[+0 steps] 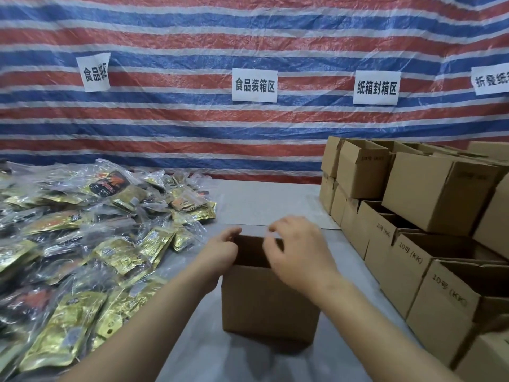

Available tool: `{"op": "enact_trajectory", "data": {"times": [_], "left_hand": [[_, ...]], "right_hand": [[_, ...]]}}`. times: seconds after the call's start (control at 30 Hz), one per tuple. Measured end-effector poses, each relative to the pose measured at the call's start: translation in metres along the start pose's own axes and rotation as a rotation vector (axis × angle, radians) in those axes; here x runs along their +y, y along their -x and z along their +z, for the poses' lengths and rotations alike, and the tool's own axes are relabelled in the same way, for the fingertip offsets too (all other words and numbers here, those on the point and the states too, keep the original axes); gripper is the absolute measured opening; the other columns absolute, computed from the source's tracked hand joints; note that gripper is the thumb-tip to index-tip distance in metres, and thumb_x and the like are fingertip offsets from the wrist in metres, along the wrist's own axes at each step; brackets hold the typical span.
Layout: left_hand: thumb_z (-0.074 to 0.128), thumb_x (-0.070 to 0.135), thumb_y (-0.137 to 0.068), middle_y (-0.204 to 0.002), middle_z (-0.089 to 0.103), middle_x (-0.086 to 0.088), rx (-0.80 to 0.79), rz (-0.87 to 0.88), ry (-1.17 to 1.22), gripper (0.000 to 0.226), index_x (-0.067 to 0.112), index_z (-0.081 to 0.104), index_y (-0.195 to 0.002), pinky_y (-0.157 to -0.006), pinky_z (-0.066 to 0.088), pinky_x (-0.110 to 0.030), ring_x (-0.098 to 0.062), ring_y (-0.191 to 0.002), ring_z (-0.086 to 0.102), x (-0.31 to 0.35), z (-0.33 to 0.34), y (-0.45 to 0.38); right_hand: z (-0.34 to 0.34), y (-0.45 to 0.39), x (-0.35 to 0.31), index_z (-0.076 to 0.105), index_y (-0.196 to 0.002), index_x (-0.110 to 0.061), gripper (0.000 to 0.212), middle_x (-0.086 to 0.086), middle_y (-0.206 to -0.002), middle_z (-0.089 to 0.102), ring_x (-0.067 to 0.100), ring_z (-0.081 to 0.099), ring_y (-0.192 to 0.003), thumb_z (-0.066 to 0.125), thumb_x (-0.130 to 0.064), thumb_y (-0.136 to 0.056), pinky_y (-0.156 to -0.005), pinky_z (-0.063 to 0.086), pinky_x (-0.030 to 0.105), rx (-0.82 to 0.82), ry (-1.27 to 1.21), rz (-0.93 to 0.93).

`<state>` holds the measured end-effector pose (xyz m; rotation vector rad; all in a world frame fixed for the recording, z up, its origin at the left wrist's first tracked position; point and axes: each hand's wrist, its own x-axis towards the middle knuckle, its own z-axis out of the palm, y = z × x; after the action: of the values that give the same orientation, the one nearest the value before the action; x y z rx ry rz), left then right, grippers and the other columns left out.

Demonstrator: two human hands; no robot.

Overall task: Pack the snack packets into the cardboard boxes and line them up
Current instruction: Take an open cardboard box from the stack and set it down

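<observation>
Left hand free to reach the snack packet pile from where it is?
Probably yes. The left hand is at the open box's left rim, and the snack packets lie just beside it with nothing between.

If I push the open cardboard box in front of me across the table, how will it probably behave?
The open cardboard box looks empty, so it is probably light and would slide easily on the smooth table. It stands fairly tall with its top open, so a push near the rim may tip it. The left hand and right hand at the rim could steady it.
</observation>
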<state>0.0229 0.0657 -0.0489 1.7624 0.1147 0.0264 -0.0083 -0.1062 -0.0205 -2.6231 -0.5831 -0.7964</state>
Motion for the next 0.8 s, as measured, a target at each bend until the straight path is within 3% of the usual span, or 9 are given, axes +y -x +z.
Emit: {"op": "enact_trajectory", "data": {"times": [0.07, 0.13, 0.27, 0.33, 0.43, 0.5, 0.57, 0.63, 0.8], "left_hand": [[0.030, -0.005, -0.090, -0.141, 0.050, -0.007, 0.030, 0.022, -0.055, 0.062, 0.026, 0.051, -0.140, -0.104, 0.046, -0.037, -0.028, -0.128, 0.049, -0.003, 0.000, 0.000], [0.028, -0.002, -0.092, -0.144, 0.047, -0.005, 0.048, 0.051, -0.069, 0.062, 0.029, 0.050, -0.141, -0.100, 0.046, -0.032, -0.021, -0.126, 0.046, -0.005, 0.001, 0.002], [0.028, 0.002, -0.097, -0.144, 0.046, -0.002, 0.095, 0.098, -0.068, 0.056, 0.030, 0.050, -0.141, -0.059, 0.042, -0.005, -0.003, -0.097, 0.050, -0.009, 0.005, 0.001], [0.028, 0.004, -0.099, -0.144, 0.045, -0.001, 0.095, 0.102, -0.081, 0.055, 0.030, 0.049, -0.142, -0.052, 0.038, -0.003, -0.001, -0.093, 0.047, -0.011, 0.005, 0.001], [0.030, 0.022, -0.105, -0.147, 0.043, 0.002, 0.106, 0.128, -0.099, 0.045, 0.032, 0.043, -0.146, -0.077, 0.042, -0.006, 0.001, -0.105, 0.051, -0.011, 0.002, 0.002], [0.031, 0.037, -0.105, -0.148, 0.044, 0.002, 0.133, 0.117, -0.076, 0.043, 0.028, 0.044, -0.145, -0.107, 0.040, -0.032, -0.015, -0.129, 0.047, -0.010, -0.006, -0.002], [0.032, 0.040, -0.104, -0.132, 0.056, -0.003, 0.220, 0.119, -0.052, 0.038, 0.020, 0.055, -0.126, -0.102, 0.044, -0.043, -0.022, -0.123, 0.052, -0.012, -0.023, -0.011], [0.037, 0.035, -0.103, -0.114, 0.063, -0.004, 0.345, 0.175, -0.238, 0.029, 0.018, 0.059, -0.110, -0.085, 0.046, -0.036, -0.025, -0.108, 0.058, -0.022, -0.049, -0.021], [0.047, 0.030, -0.096, -0.119, 0.060, -0.013, 0.437, 0.107, -1.102, 0.032, 0.010, 0.056, -0.120, -0.084, 0.049, -0.039, -0.031, -0.107, 0.057, -0.062, -0.112, -0.053]], "right_hand": [[-0.001, -0.005, 0.020, 0.049, -0.144, -0.024, 0.047, -0.001, -0.144, 0.050, 0.020, 0.044, -0.134, 0.043, -0.044, -0.102, -0.112, 0.037, 0.041, -0.197, 0.062, 0.236], [0.005, -0.005, 0.034, 0.035, -0.154, -0.024, 0.054, 0.001, -0.156, 0.039, 0.022, 0.034, -0.143, 0.044, -0.038, -0.103, -0.117, 0.033, 0.042, -0.377, -0.045, 0.352], [0.016, -0.007, 0.046, 0.039, -0.153, -0.021, 0.055, 0.002, -0.154, 0.042, 0.022, 0.033, -0.144, 0.044, -0.012, -0.099, -0.117, 0.035, 0.041, -0.402, -0.281, 0.437], [0.016, -0.008, 0.047, 0.039, -0.153, -0.021, 0.057, 0.002, -0.154, 0.042, 0.022, 0.034, -0.143, 0.044, -0.009, -0.098, -0.117, 0.037, 0.042, -0.405, -0.270, 0.443], [0.018, -0.009, 0.047, 0.037, -0.155, -0.021, 0.058, 0.002, -0.156, 0.039, 0.023, 0.033, -0.145, 0.046, -0.012, -0.098, -0.117, 0.036, 0.042, -0.417, -0.262, 0.435], [0.018, -0.012, 0.046, 0.037, -0.155, -0.021, 0.056, 0.002, -0.157, 0.039, 0.022, 0.034, -0.145, 0.046, -0.015, -0.099, -0.117, 0.036, 0.040, -0.417, -0.268, 0.429], [0.020, -0.014, 0.044, 0.039, -0.154, -0.022, 0.054, 0.002, -0.156, 0.041, 0.022, 0.038, -0.142, 0.046, -0.018, -0.100, -0.113, 0.037, 0.036, -0.417, -0.272, 0.421], [0.022, -0.015, 0.041, 0.038, -0.154, -0.023, 0.054, 0.001, -0.156, 0.042, 0.021, 0.040, -0.141, 0.046, -0.022, -0.101, -0.111, 0.038, 0.035, -0.417, -0.260, 0.408], [0.021, -0.013, 0.041, 0.036, -0.155, -0.025, 0.054, -0.001, -0.156, 0.040, 0.021, 0.035, -0.143, 0.046, -0.028, -0.102, -0.113, 0.036, 0.038, -0.404, -0.194, 0.385]]}}
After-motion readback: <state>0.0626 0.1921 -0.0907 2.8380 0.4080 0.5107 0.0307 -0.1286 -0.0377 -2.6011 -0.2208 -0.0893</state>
